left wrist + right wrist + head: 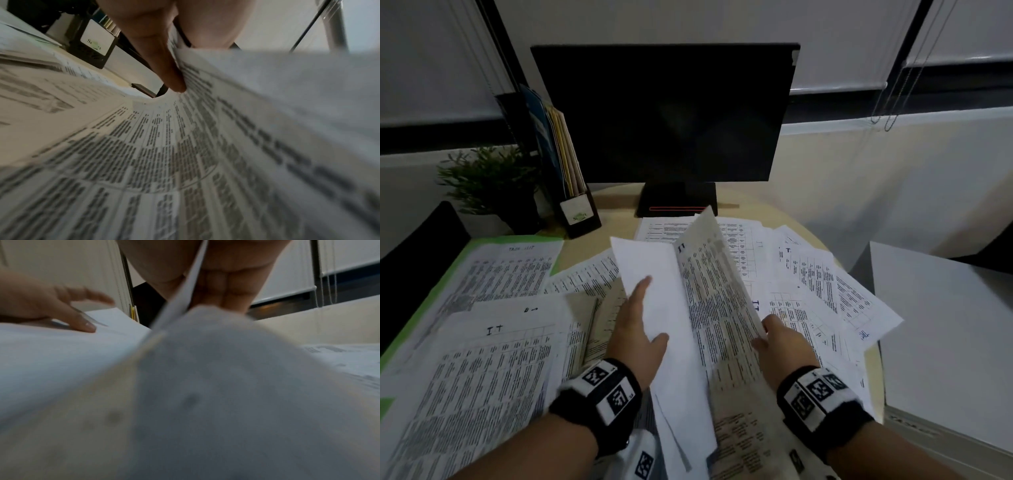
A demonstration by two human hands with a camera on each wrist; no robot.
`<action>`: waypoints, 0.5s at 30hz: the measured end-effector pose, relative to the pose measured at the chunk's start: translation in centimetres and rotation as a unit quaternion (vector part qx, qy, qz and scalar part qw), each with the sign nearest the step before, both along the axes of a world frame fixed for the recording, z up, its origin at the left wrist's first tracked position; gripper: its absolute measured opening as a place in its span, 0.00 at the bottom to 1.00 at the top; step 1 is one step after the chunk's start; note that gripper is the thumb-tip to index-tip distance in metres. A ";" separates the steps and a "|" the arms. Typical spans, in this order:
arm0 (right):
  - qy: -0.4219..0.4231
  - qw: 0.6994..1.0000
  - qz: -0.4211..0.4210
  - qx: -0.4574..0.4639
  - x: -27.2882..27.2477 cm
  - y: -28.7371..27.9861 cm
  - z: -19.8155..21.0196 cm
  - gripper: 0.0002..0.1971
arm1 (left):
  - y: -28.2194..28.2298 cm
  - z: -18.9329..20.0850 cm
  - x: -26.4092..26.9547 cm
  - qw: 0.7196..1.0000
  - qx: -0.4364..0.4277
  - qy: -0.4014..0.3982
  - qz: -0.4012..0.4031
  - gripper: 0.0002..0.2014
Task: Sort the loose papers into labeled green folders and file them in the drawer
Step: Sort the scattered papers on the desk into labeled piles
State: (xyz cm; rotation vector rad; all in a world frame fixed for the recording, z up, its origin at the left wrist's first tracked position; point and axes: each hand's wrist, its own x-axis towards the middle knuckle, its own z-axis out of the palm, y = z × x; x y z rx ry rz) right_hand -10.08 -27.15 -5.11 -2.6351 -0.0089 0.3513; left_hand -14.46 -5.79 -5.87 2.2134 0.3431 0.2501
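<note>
Loose printed papers cover the round desk. An open green folder lies at the left under a printed sheet. My left hand holds a sheet with its blank back up, thumb on top; in the left wrist view a finger presses its printed underside. My right hand pinches the lower edge of a raised printed sheet. In the right wrist view that sheet's edge runs between my thumb and fingers. The two sheets stand like an open book above the pile. No drawer is visible.
A dark monitor stands at the back centre. Left of it are a black file holder with folders and a small potted plant. A white cabinet top sits to the right of the desk. A dark chair back is at far left.
</note>
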 end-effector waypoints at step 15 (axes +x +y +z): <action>-0.031 0.988 0.106 0.113 -4.4 2.3 -2.1 0.33 | -1.8 -1.2 2.7 0.979 -0.074 0.177 0.067 0.10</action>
